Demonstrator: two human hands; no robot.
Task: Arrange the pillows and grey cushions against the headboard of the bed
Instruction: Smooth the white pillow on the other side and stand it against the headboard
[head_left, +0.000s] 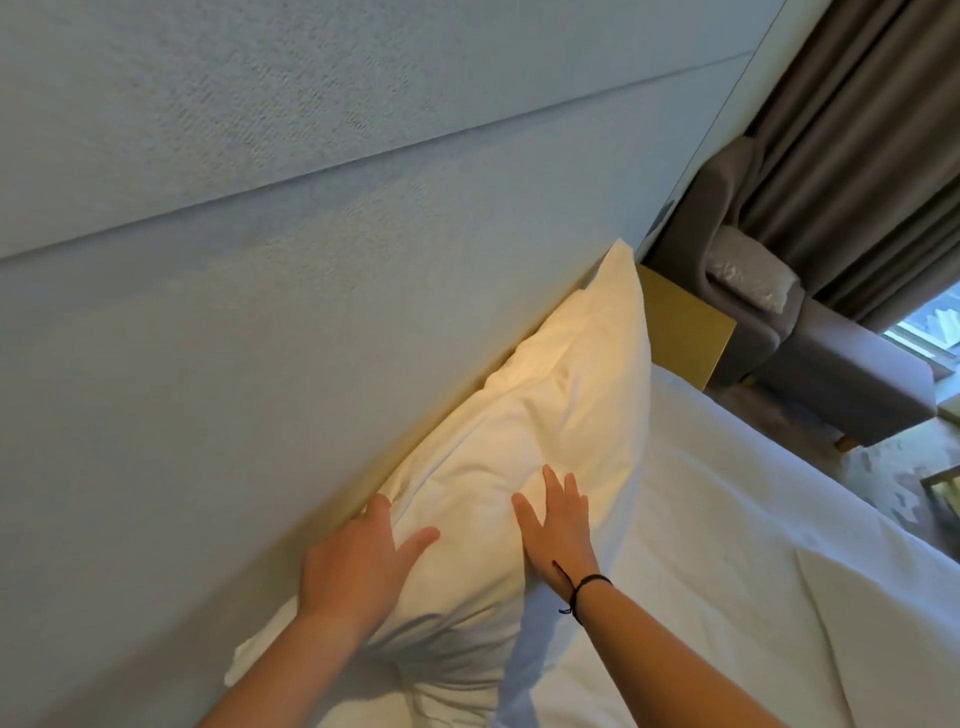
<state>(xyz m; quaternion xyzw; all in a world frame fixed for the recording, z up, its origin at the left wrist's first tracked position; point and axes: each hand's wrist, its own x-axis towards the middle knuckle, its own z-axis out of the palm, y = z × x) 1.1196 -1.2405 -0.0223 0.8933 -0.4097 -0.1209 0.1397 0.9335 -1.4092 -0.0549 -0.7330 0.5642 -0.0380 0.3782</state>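
Pillow: we have one white pillow (524, 441) standing on its long edge and leaning on the padded headboard (234, 322), its far corner pointing up beyond our fingertips.
Left hand: our left hand (358, 561) lies flat on the pillow's upper edge, fingers spread apart; the outer fingers slip behind the pillow, between it and the headboard, so we cannot see their tips.
Right hand: our right hand (558, 525) presses palm-down on the pillow's front face, fingers straight and slightly apart, gripping nothing. A dark cord bracelet (584, 590) sits on that wrist.
Bed: the white sheet (727, 545) runs out to the right of our right-hand fingers, bare of other pillows there.
Done: we judge this first pillow placed and now being patted into shape.
Left: no grey cushions and no second pillow show anywhere near our fingers, so we judge most of the arranging lies ahead.
Beyond: an armchair (831, 364) and curtain (857, 156) stand well past the fingertips.
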